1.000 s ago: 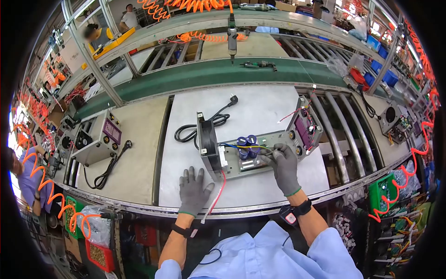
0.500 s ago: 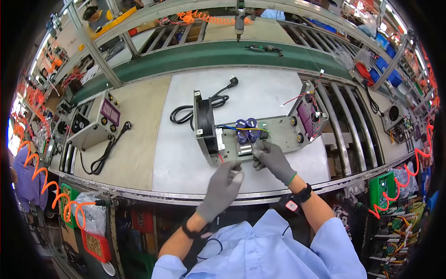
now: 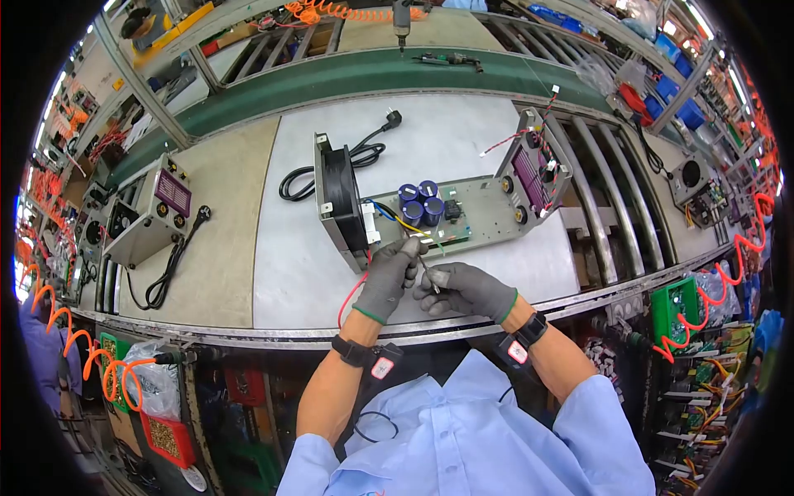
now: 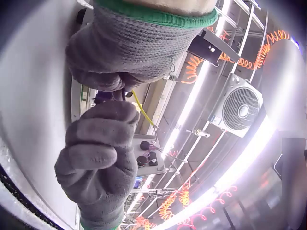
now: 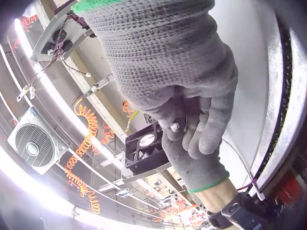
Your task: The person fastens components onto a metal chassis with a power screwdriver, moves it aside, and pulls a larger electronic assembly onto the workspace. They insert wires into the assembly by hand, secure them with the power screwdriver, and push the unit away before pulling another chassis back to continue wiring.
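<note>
Both gloved hands meet at the front edge of an open metal chassis (image 3: 488,217). My left hand (image 3: 387,281) pinches a dark wire (image 3: 423,261) beside the black fan (image 3: 337,198). Just to the right, my right hand (image 3: 473,291) grips the same wire near its end; a small pale tip (image 5: 174,127) shows between those fingers in the right wrist view. A short dark stretch spans the two hands in the left wrist view. Purple capacitors (image 3: 421,203) stand on the circuit board behind them, and a yellow wire (image 4: 143,108) runs past. A red wire (image 3: 351,301) hangs by the left hand.
A black power cord (image 3: 364,155) lies coiled behind the fan. Another metal unit (image 3: 150,211) stands to the left with its own cord. Steel rollers (image 3: 608,198) lie right of the white board. A power screwdriver (image 3: 402,21) hangs overhead at the back.
The left hand has left the white board and come up right to pinch the dark wire. My right hand has drawn back from above the circuit board towards the front edge.
</note>
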Motion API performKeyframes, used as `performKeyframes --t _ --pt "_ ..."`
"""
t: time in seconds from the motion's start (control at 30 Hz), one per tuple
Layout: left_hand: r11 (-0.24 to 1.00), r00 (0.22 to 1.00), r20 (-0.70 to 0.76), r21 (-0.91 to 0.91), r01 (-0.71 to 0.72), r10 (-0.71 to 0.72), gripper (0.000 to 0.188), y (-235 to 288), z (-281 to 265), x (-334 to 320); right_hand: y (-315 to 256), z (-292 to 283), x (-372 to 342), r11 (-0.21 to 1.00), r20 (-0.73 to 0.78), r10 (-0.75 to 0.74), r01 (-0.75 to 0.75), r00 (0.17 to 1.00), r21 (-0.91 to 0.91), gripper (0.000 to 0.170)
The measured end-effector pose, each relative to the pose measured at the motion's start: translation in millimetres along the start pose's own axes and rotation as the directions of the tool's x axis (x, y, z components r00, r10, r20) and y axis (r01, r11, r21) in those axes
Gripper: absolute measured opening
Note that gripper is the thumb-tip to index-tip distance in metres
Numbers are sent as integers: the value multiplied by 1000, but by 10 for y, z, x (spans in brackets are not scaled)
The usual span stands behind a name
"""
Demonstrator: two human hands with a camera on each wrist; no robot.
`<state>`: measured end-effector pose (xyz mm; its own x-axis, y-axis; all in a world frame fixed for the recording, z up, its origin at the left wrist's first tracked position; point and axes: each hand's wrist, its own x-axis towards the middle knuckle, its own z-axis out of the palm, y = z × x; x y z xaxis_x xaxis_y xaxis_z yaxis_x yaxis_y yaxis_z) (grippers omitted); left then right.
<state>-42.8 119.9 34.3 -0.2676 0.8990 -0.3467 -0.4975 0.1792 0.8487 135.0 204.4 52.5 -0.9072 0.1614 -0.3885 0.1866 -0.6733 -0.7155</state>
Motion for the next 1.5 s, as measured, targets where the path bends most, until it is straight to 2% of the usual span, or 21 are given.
performKeyframes --t 0.03,0.17,0.27,0.37,0.47,0.57,0.67,0.77,0.87,0.97,1.0,1.1,1.2,1.37,1.5 --pt "1000 1000 3 21 -5 5 31 21 -19 -4 27 -7 37 999 -21 -31 31 999 -29 35" --pt "996 1000 -5 89 -3 3 32 100 -20 -5 -147 -24 91 919 -5 -21 17 1000 -394 36" --pt "1000 1000 23 18 -1 0 31 96 -4 12 -246 -114 93 946 93 36 -4 995 -323 38" --pt "999 998 58 -51 1 2 31 51 -25 72 -349 -28 94 876 9 39 -30 999 -481 41" --pt "998 997 82 -61 17 -12 31 38 -54 99 -366 -28 100 808 -40 -37 6 999 -590 44" --pt "996 995 94 -82 31 -23 31 20 -74 86 -351 -66 105 783 -41 -20 -9 999 -622 44" --pt "988 996 83 -151 43 -31 31 -3 -41 68 -321 -156 144 913 109 35 12 993 -409 32" --pt "980 996 83 -196 43 -27 31 -33 -41 78 -274 -133 150 975 146 54 -20 988 -222 33" --pt "988 996 91 -156 13 2 32 -12 -66 87 -307 -98 176 859 -4 54 -49 999 -510 35" --pt "998 999 28 -63 21 -19 31 48 -11 11 -344 -76 153 766 -45 0 -29 999 -642 37" --pt "999 1000 -4 -30 31 -31 31 80 28 -14 -360 -66 135 774 -31 -10 -12 999 -633 37" --pt "991 994 111 134 2 -17 29 86 28 -117 -384 -37 75 795 -17 -31 14 999 -606 37" --pt "982 997 75 185 20 -35 29 35 -23 -102 -353 -27 49 804 -56 -27 -11 998 -595 37" --pt "979 998 32 201 41 -49 32 118 67 -174 -353 -85 59 760 -47 -19 -16 999 -650 38" --pt "989 999 40 146 23 -29 34 104 140 -193 -387 -32 32 857 18 21 -8 1000 -515 41"
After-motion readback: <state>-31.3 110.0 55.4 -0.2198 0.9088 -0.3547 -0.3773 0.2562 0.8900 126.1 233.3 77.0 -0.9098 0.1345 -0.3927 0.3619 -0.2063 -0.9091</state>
